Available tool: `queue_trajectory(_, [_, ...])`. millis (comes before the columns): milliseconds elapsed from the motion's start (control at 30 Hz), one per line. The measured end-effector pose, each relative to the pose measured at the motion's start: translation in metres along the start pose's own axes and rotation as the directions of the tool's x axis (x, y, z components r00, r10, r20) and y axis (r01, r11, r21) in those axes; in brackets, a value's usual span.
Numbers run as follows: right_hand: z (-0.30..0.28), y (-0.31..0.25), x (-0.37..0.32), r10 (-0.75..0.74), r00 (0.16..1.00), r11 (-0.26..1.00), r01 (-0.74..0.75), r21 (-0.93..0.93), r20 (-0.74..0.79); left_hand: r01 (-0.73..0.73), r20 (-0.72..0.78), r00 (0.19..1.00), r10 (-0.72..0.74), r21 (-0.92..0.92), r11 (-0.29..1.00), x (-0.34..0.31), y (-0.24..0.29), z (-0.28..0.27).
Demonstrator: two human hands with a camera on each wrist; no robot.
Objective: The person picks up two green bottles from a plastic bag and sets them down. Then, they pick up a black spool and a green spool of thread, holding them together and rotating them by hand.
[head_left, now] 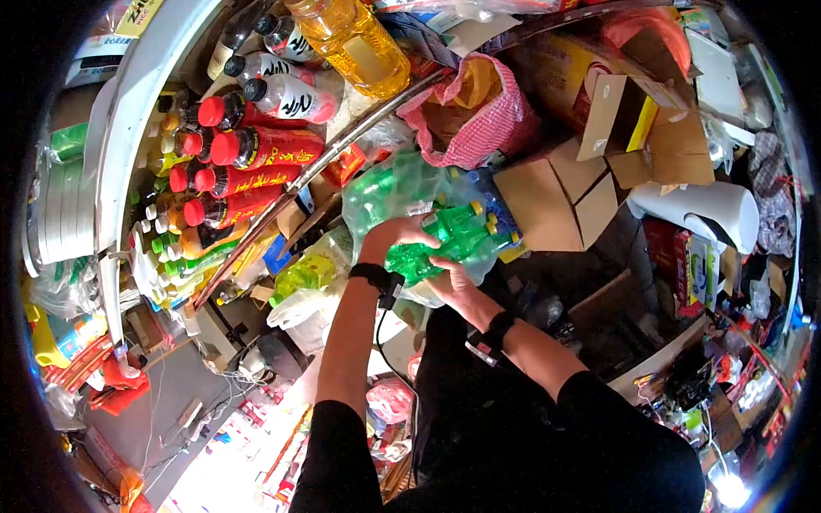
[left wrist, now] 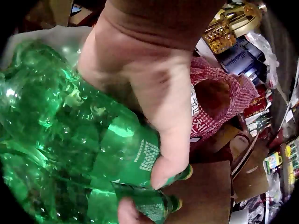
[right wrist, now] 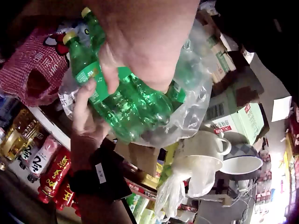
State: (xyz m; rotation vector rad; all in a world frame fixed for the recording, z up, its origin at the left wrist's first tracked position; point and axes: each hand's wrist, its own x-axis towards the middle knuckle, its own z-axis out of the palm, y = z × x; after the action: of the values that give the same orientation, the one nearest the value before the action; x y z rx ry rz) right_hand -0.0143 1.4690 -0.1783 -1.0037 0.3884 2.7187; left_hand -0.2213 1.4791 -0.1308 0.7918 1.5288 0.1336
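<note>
Several green plastic soda bottles [head_left: 457, 232] with yellow caps lie bunched on a clear plastic bag [head_left: 363, 192] that holds more green bottles. My left hand [head_left: 400, 238] grips the bunch from the left; in the left wrist view its thumb [left wrist: 172, 161] presses on a bottle's green label. From the near side my right hand [head_left: 456, 286] holds the same bunch, thumb laid across the bottles. In the right wrist view the right hand [right wrist: 145, 42] covers part of the bottles, and the left hand [right wrist: 88, 119] reaches in from below. The undersides of the grips are hidden.
Beyond the bottles sits a pink checked bag [head_left: 475, 115], with open cardboard boxes [head_left: 556, 197] to its right. Red-capped bottles [head_left: 265, 147] fill the shelf at left, behind a metal rail [head_left: 342, 132]. A white mug [right wrist: 201, 147] stands near the plastic bag.
</note>
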Motion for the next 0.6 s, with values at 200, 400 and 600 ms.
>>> queue_trajectory(200, [-0.015,0.027,0.022,0.051,0.972,0.996,-0.065,-0.058,-0.228,0.084,-0.035,0.996,-0.080,0.136,0.987,-0.010,-0.005,-0.004])
queue_trajectory(400, [-0.009,0.041,0.020,-0.061,0.933,0.948,-0.057,-0.313,-0.356,-0.139,-0.155,0.976,0.155,0.108,0.984,-0.014,-0.030,0.021])
queue_trajectory(600, [-0.070,0.051,0.045,-0.039,0.913,0.954,-0.087,-0.288,-0.407,0.064,-0.377,0.924,0.062,0.314,0.947,-0.035,-0.029,0.056])
